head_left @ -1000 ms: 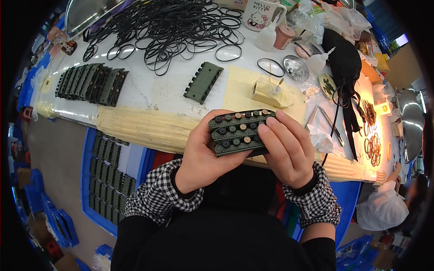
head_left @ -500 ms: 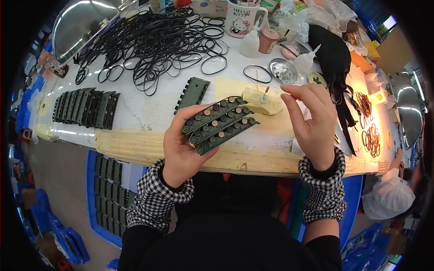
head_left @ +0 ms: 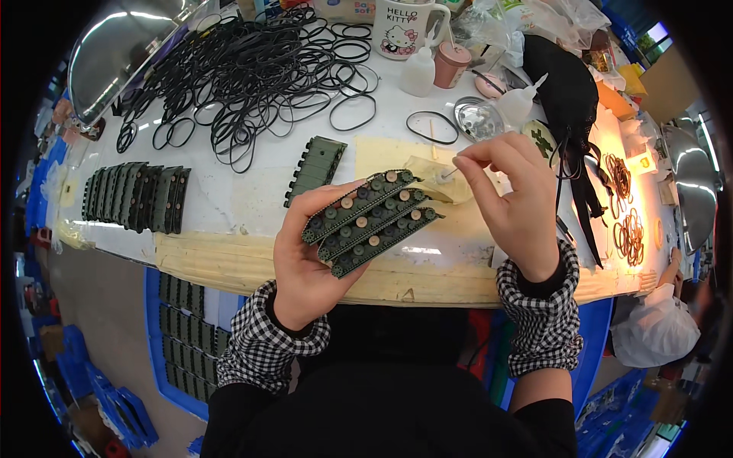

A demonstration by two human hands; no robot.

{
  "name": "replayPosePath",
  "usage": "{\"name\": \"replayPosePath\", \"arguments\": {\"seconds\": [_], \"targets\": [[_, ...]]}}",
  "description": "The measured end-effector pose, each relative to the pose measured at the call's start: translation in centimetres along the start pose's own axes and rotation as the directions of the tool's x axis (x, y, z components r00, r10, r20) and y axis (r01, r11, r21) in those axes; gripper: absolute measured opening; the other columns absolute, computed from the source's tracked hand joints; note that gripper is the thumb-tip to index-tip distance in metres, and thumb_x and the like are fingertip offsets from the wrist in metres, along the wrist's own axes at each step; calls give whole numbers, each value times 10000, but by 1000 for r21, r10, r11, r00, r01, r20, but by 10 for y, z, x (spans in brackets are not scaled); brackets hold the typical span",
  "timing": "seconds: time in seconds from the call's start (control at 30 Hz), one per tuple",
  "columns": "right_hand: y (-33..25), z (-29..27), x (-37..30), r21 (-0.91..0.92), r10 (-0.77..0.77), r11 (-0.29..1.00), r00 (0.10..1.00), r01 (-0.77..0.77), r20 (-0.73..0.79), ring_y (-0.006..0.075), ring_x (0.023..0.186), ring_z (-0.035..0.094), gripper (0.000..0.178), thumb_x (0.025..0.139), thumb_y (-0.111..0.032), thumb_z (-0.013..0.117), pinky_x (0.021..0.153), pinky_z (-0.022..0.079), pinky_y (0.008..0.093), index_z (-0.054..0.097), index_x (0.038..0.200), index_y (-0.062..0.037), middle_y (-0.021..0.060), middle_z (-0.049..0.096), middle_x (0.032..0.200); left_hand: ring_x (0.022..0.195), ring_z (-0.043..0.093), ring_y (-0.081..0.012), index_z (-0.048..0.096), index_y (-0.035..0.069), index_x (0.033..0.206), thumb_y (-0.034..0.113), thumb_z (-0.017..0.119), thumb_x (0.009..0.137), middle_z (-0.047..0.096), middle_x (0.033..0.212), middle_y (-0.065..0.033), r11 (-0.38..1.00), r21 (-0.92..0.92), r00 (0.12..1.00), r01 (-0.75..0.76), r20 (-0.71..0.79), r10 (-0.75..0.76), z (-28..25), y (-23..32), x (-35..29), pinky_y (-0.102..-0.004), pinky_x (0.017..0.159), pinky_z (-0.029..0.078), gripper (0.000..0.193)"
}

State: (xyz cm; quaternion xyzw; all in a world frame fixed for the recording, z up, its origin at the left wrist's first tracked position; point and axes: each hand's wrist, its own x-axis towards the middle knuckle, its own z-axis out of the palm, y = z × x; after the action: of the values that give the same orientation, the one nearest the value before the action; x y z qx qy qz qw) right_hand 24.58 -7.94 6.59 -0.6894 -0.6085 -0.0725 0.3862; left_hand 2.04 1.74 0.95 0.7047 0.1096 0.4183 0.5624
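On my remote feed, three dark-green tank-track pieces (head_left: 372, 223) with tan and dark wheels (head_left: 361, 222) fan out, pointing two o'clock, towards a slim rod (head_left: 449, 175).

The wheeled track units (head_left: 372, 220) are dark green, some wheels (head_left: 347, 203) tan; sleeve cuffs (head_left: 263, 336), black-and-white gingham; near-left tray (head_left: 153, 336), blue.

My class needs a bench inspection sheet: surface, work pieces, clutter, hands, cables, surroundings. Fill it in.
Surface: white tabletop, yellowish tape along its front edge.
Work pieces: stacked green wheeled track assemblies in the left hand; a lone green part beyond; a row of green parts at left.
Clutter: heap of black loops, white mug, pink cup.
Hands: left closed on the stack; right hand at a thin stick, grip unclear.
Cables: thin black cord at right, type unclear.
Surroundings: blue tray, lower left, holding more green parts.
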Motion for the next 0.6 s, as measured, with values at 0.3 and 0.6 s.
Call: {"name": "replayPosePath", "arguments": {"seconds": [0.3,0.6], "targets": [[-31,-5,-13,542,99,840,989,-22,-114,171,810,561,84,904,-42,673,776,438,279,636,949,17,80,629,914,1209,571,-266,481,-4,1270,-76,739,753,547,1319,-177,998,-6,996,-65,53,65,7,-1,7,-394,1100,390,582],[-35,13,-17,730,185,670,983,-138,17,132,891,602,113,974,-76,604,802,486,245,591,1004,32,101,628,1001,1220,579,-220,518,48,1257,3,773,773,598,1285,-107,998,45,998,-41,38,40,8,-7,6,-495,1184,196,549]]}}
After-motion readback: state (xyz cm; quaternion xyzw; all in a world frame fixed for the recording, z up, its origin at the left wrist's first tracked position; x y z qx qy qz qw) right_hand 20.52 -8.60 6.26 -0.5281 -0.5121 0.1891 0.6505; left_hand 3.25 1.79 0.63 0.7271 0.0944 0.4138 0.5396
